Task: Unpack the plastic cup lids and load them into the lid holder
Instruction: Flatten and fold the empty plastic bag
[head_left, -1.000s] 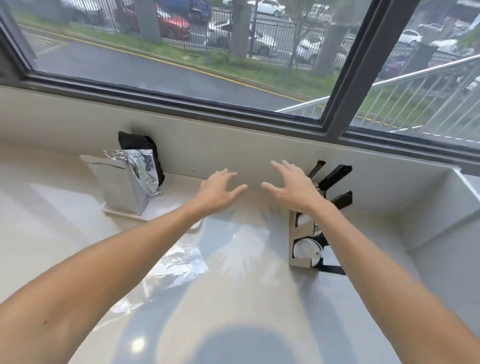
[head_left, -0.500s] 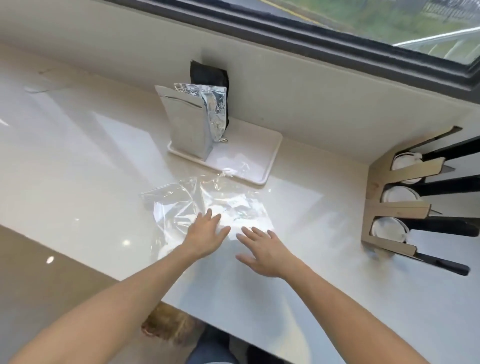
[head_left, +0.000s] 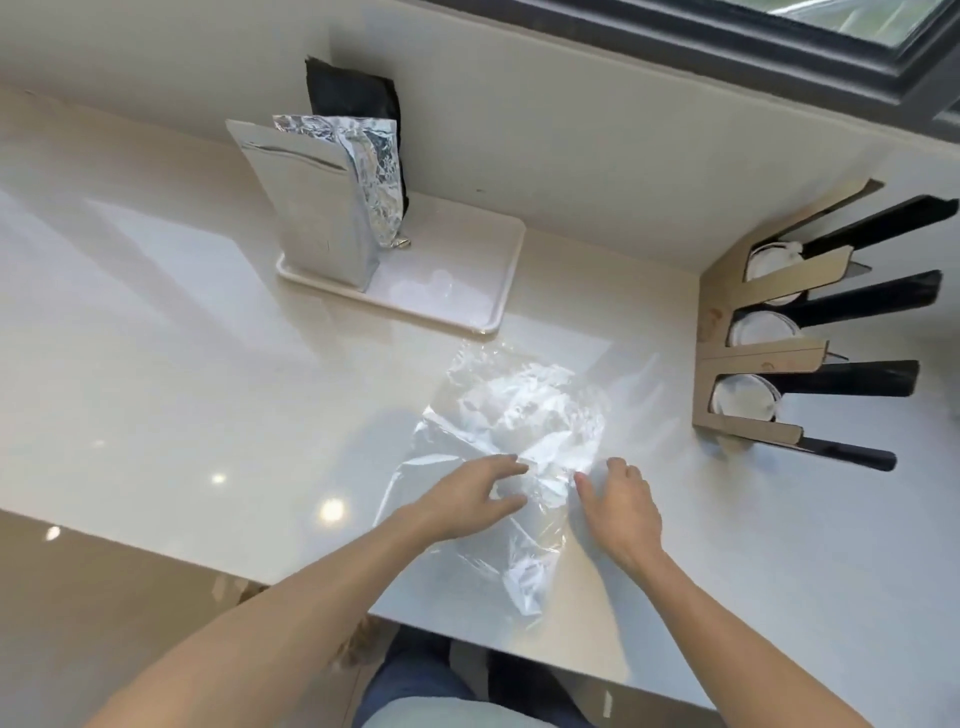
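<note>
A crumpled clear plastic bag (head_left: 519, 415) lies on the pale counter (head_left: 182, 364) in front of me; I cannot make out lids inside it. My left hand (head_left: 467, 499) is on the bag's near part, thumb and fingers pinching the film. My right hand (head_left: 621, 512) sits at the bag's right edge with fingers curled; its grip is unclear. The cardboard-and-black lid holder (head_left: 758, 358) stands at the right against the wall. White lids (head_left: 743, 402) show in its slots.
A white tray (head_left: 498, 291) at the back wall carries a silver foil pouch (head_left: 317, 218) and a crinkled foil bag, with a black pouch (head_left: 353, 98) behind. The counter's front edge (head_left: 156, 540) runs close to my body. A dark window frame crosses the top right.
My head dropped from the window to the counter. Both hands came back from the wall and holder onto the plastic bag, which went from lying flat to bunched up between them.
</note>
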